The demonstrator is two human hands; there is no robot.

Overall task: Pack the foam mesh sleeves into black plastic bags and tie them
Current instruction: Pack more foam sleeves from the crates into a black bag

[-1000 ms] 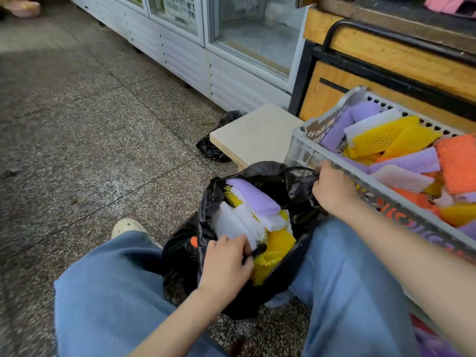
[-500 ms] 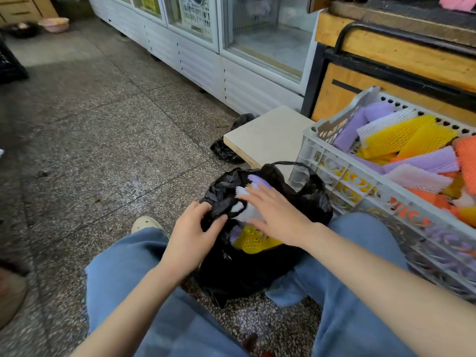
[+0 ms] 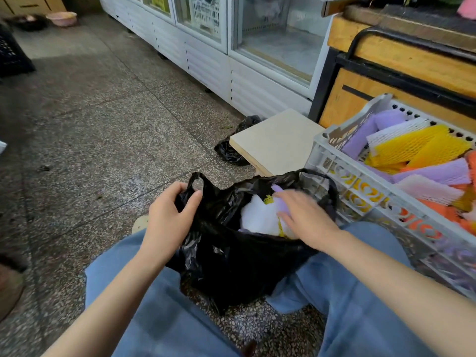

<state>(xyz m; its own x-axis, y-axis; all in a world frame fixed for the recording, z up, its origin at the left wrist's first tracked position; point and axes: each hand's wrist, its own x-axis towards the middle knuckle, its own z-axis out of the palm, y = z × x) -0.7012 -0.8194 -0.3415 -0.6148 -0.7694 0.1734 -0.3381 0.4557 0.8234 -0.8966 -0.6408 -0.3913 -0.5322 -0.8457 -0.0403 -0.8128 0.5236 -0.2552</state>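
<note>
Terrazzo floor | black bag mouth up | left grip clutching handle | right grip flat on sleeves

Glossy, crinkled thin plastic is seen on the black bag; soft foam netting, probably matt, on the sleeves; speckled stone floor.

Two hands, left hand and right hand. Two black bags: full bag, crumpled bag. One white crate, one board, one pink basin. Foam sleeves in the crate, way too piled up to count.
</note>
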